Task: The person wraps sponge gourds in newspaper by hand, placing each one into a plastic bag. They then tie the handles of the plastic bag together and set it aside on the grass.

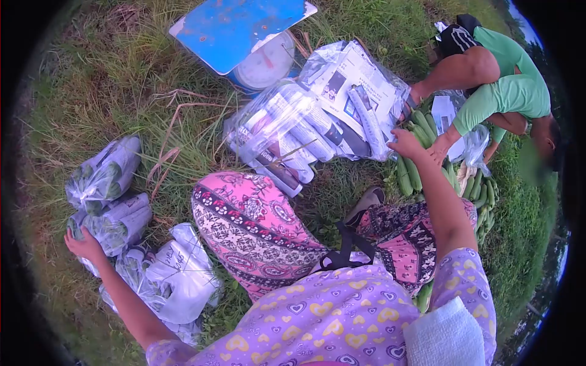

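My left hand (85, 245) rests on a clear plastic bag of newspaper-wrapped vegetables (119, 222) at the left, its fingers spread. My right hand (408, 143) reaches toward the green vegetables (421, 131), close beside a co-worker's hand (438, 148); its fingers are partly extended and nothing shows in them. Just left of it lies a newspaper roll (368, 119) on flat newspaper sheets (348, 79). An open clear bag holding several newspaper rolls (299, 131) lies in front of my knees.
A blue board (241, 30) lies over a round container (265, 64) at the top. The co-worker in green (516, 91) crouches at the right. More bagged bundles (110, 171) and a white bag with writing (180, 274) lie on the grass at left.
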Demonstrator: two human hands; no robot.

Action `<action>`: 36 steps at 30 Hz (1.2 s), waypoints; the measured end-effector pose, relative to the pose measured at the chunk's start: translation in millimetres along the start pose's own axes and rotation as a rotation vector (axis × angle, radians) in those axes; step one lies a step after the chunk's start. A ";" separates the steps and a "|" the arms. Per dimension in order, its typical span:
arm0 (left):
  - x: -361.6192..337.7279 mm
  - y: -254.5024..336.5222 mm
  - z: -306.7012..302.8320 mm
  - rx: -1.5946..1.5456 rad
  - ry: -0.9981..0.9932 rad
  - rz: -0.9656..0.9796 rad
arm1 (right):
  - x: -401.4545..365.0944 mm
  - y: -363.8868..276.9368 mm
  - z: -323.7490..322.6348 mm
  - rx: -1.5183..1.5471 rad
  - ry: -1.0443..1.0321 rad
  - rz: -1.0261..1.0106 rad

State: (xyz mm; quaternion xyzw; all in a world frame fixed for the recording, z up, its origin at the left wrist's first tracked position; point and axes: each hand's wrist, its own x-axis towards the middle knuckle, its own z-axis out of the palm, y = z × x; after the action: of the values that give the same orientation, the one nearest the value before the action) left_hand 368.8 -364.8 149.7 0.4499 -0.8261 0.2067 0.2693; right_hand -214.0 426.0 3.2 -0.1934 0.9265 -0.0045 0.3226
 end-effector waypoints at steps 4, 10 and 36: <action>39.0 217.6 -85.4 -0.324 -0.073 0.294 | 38.4 27.4 53.1 0.119 0.372 0.110; 56.3 469.9 -153.1 -0.578 -0.429 0.889 | 90.1 38.6 107.9 0.486 0.167 0.206; -182.0 599.3 18.5 -0.355 -1.060 0.557 | -40.2 -121.0 91.9 0.696 0.406 -0.320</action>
State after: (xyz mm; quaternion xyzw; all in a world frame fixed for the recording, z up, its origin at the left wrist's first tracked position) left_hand -66.2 44.9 -38.8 0.2074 -0.9555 -0.1226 -0.1704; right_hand -87.0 339.3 -29.4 -0.2094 0.8729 -0.4044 0.1749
